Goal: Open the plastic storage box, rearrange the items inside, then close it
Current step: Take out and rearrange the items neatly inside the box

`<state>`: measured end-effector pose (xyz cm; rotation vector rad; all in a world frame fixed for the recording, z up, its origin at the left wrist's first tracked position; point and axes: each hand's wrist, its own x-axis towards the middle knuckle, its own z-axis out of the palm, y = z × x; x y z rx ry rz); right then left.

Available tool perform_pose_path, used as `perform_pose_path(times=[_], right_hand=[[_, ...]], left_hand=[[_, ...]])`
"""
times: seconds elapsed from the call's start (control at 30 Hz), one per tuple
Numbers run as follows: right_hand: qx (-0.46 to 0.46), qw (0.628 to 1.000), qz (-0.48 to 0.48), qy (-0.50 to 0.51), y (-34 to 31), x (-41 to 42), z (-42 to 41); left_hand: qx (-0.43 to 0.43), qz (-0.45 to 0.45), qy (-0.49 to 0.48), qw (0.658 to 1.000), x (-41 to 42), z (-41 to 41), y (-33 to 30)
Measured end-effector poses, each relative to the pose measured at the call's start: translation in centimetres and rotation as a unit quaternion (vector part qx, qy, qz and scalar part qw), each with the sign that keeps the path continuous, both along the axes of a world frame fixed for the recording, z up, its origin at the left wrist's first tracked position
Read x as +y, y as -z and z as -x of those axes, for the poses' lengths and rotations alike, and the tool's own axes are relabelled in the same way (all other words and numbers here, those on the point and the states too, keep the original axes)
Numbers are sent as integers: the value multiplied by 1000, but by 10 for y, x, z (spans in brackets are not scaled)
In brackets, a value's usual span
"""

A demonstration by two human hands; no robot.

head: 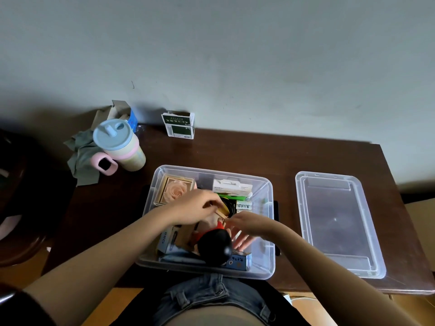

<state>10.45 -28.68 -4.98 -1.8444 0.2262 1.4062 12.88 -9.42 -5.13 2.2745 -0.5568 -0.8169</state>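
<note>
Left hand (197,207) pinches a tan stick (221,213) inside the open storage box (268,234); right hand (249,225) spread beside the doll (217,243); lid (339,223) at 3 o'clock.

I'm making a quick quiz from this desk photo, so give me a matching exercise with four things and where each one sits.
Things:
1. lid
2. cup
3. rose box
4. green carton

Places:
A. inside the bin, far left corner
B. by the wall, standing open
C. flat on the table, right of the bin
D. left of the bin, on a grey cloth

Pairs: 1-C, 2-D, 3-A, 4-B
</note>
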Motion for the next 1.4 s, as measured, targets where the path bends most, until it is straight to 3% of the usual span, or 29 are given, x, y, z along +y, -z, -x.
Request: perform_pose_path(times=[0.07,0.17,0.27,0.37,0.43,0.5,0.57,0.63,0.7,0.77,0.93,1.07,1.2,1.3,1.4], right_hand=[[28,1000,-3,-2,-5,3,1],[-5,999,33,-22,-5,13,-1],[-135,981,99,-95,-4,23,-10],[-306,926,162,-148,-8,30,-17],[-421,880,152,-161,-10,41,-19],[-517,832,98,-175,-12,58,-21],[-533,820,0,-208,-15,78,-23],[-544,780,-57,-303,-12,97,-25],[-570,720,-50,-393,-5,115,-26],[-583,694,-5,-424,2,126,-27],[-569,742,101,-340,13,130,-22],[-518,791,157,-286,7,135,-27],[-492,788,205,-309,-7,127,-30],[-459,789,257,-317,-22,108,-32],[-456,768,291,-343,-32,103,-30]], left_hand=[[-69,37,-93,993,17,1,-3],[-179,33,-192,964,42,2,-4],[-251,-35,-218,942,61,5,-2],[-279,-94,-259,920,74,15,2],[-250,-117,-295,915,82,20,7],[-165,-68,-349,920,89,22,11],[-89,-17,-397,914,96,25,14],[-78,-25,-409,909,100,28,16],[-61,-26,-423,904,102,30,16],[-27,-11,-428,903,104,31,14],[24,5,-363,931,113,31,7],[76,34,-351,933,118,35,5],[96,77,-359,925,121,36,10],[68,74,-351,931,123,36,15],[20,49,-354,934,122,37,19]])
